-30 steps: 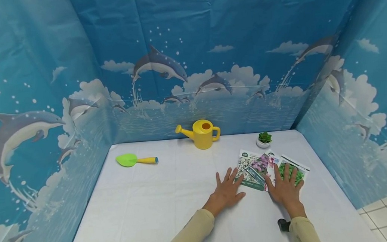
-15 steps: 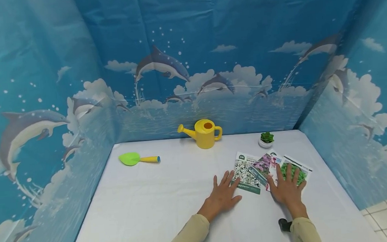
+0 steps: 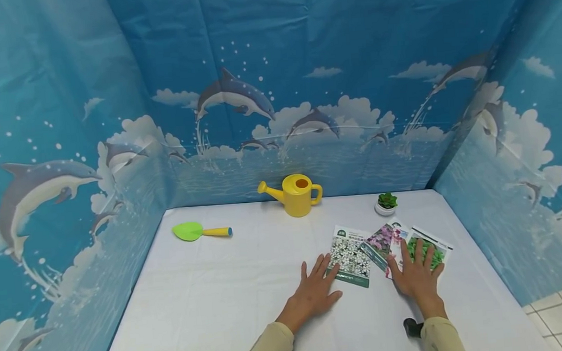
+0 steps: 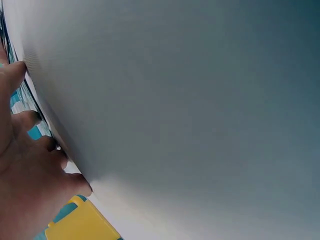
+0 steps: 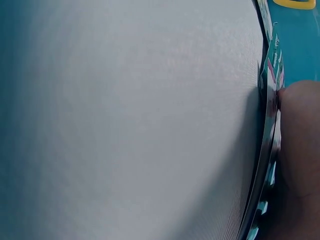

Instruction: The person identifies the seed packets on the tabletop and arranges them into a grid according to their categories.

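Several seed packets with plant pictures lie flat on the white table in the head view. My left hand, fingers straight and spread, rests its fingertips on the left edge of the white-flower packet. That packet lies apart from the overlapping others. A purple-flower packet is partly under a pink-flower packet. My right hand lies with spread fingers on the green-leaf packet, its thumb at the pink-flower one. In the left wrist view, the left hand touches the tabletop; the right wrist view shows packet edges beside the right hand.
A yellow watering can stands at the back of the table. To its right is a small potted succulent. A green-bladed toy trowel lies at the back left. Dolphin-print curtains enclose three sides.
My left hand has slid left and slightly toward me, drawing the white-flower packet away from the purple-flower one. The right hand stays on the green-leaf packet.
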The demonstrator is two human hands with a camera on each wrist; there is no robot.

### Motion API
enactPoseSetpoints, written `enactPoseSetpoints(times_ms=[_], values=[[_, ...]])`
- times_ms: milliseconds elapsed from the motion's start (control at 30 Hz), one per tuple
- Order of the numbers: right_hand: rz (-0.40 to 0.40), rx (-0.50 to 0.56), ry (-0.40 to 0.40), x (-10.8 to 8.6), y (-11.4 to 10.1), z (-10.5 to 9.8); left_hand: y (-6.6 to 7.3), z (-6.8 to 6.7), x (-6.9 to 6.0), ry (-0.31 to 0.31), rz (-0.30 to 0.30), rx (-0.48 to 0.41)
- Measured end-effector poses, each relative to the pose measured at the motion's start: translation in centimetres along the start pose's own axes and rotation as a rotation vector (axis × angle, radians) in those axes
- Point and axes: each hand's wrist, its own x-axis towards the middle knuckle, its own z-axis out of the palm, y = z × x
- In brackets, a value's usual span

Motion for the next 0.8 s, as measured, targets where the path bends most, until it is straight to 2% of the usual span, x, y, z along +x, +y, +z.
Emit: enactPoseSetpoints(times_ms=[267, 533, 667, 800], values=[[0.004, 0.001, 0.010, -0.1, -0.1, -0.1, -0.7, 0.0, -1.5, 0.001, 0.004, -0.053], [0.020, -0.008, -0.004, -0.3, -0.2, -0.2, -1.1, 0.1, -2.4, -0.003, -0.004, -0.054], [0.012, -0.007, 0.004, -0.3, -0.2, -0.3, -0.7, -0.3, -2.2, 0.023, -0.025, -0.048], [-0.006, 0.000, 0.020, -0.3, -0.2, -0.2, -0.2, -0.8, -1.1, 0.071, -0.040, -0.040]])
